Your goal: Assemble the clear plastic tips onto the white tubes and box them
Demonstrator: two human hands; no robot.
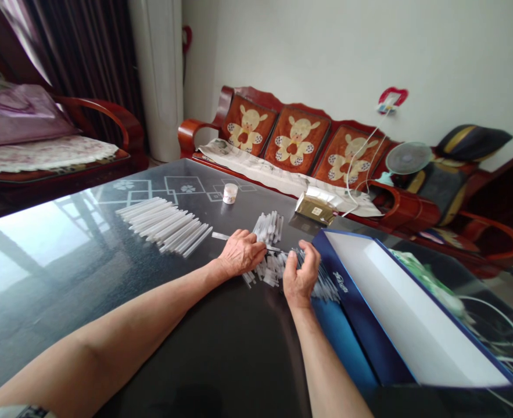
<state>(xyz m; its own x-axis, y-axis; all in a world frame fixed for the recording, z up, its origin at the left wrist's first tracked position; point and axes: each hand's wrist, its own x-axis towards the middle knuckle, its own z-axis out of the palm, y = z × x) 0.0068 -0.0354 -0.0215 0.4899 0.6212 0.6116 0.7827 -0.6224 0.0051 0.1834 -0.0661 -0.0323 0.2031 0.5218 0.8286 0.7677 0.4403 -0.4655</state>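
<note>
A big dark, shiny table (pixel 151 325) holds most of the things. Counting the clock from the two hands, a long red-brown sofa (pixel 297 139) with three bunny cushions stands at 12 to 1 o'clock. A red-brown chair (pixel 128 125) is at 10 o'clock, with a purple bag (pixel 18 113) on it. A long blue box (pixel 365 313), white inside, lies open at 3 to 4 o'clock. A small fan (pixel 408 158) is at 2 o'clock, past the table. A green and white bag (pixel 430 281) sits at 3 o'clock, just behind the box.

The left hand (pixel 241 252) is over the table, with its fingers closed on a thin stick. The right hand (pixel 302 276) is near it, at its 3 o'clock. Its fingers are bent, with the thumb and first finger apart, so it looks open. I can't tell if it touches the stick.

A neat row of long white sticks (pixel 167 226) lies at 9 to 10 o'clock. A gold tissue pack (pixel 315 209) is at 1 o'clock, with white paper on top. Thin clear sticks (pixel 328 284) lie beside the right hand, by the box. Short white pieces (pixel 270 227) lie in piles by and between the hands. A little white cup (pixel 230 194) stands at 11 o'clock. The thin stick (pixel 276 249) points from the left fingers toward the right hand.
</note>
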